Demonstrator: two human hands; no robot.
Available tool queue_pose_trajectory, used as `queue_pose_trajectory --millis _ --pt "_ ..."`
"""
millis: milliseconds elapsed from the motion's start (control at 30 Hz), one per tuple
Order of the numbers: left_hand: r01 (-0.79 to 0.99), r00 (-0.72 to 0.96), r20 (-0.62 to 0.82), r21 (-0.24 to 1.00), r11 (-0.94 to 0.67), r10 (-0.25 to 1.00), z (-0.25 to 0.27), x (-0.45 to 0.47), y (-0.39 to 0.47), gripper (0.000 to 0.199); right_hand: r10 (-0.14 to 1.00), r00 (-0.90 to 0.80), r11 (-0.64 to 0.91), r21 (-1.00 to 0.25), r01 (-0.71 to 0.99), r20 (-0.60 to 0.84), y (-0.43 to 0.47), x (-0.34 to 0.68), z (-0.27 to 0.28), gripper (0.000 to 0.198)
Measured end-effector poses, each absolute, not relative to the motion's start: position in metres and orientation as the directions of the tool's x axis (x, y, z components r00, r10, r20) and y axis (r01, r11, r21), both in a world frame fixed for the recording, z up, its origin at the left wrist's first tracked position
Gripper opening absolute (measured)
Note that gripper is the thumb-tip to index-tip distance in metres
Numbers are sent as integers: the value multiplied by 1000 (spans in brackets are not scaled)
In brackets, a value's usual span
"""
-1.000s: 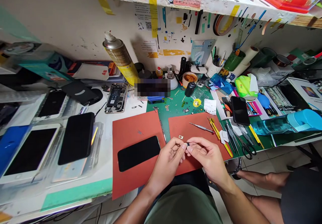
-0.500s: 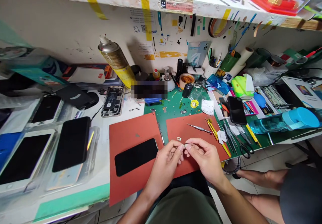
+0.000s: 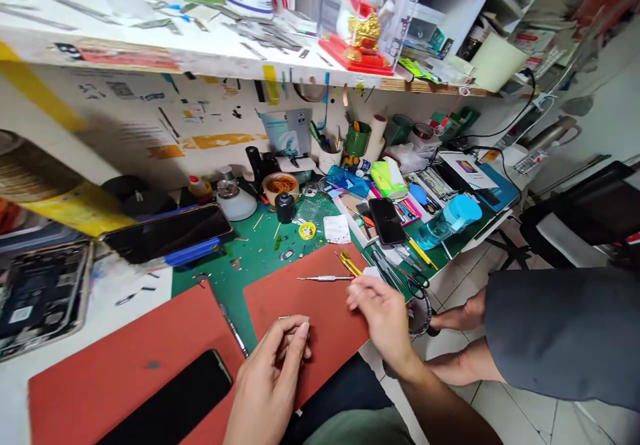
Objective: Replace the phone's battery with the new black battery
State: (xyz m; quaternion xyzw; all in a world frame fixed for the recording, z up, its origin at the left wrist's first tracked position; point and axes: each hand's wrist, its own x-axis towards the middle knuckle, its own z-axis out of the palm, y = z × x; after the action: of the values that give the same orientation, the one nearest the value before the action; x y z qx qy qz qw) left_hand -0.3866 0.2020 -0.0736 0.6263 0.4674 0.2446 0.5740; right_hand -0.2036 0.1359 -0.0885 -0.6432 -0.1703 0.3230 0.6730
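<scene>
My left hand [image 3: 273, 368] is above the right-hand red-brown mat [image 3: 325, 351], thumb and forefinger pressed together. Whatever they pinch is too small to make out. A sliver of a small light frame-like piece [image 3: 284, 317] shows on the mat just behind those fingers. My right hand [image 3: 383, 318] is at the mat's right edge with its fingers curled together; their contents are hidden. Close to it lie a silver pen-like tool [image 3: 325, 278] and a yellow-handled tool [image 3: 349, 263]. A black-screened phone [image 3: 175, 398] rests on the left-hand mat [image 3: 100, 365].
An opened phone [image 3: 45, 291] is at the left, and another phone leans on a blue stand [image 3: 193, 251]. Black scissors [image 3: 417, 288], a dark phone [image 3: 387, 221] and a blue bottle [image 3: 445, 221] are to the right. A shelf [image 3: 200, 65] hangs overhead. Another person's legs [image 3: 460, 358] are close by.
My hands, together half a second ago around a tiny piece, are now apart. The right one has moved away toward the tools at the mat's edge. The view has turned right.
</scene>
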Motion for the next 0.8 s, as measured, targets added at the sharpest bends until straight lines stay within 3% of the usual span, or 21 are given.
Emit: queue_pose_trajectory --millis 133,233,433,800 --pt "258 480 -262 954 151 837 -76 -380 198 52 368 924 77 -987 -142 -105 130 -127 -103 47" --pt "238 567 -283 955 175 774 -92 -382 195 55 273 956 106 -984 -143 -110 133 -87 -116 49" --pt "234 606 -346 938 255 717 -105 -385 185 57 265 954 84 -982 -167 -139 156 -65 -133 26" --pt "182 564 -333 943 279 756 -86 -375 173 52 331 934 1 -990 -143 -135 181 -44 -136 34"
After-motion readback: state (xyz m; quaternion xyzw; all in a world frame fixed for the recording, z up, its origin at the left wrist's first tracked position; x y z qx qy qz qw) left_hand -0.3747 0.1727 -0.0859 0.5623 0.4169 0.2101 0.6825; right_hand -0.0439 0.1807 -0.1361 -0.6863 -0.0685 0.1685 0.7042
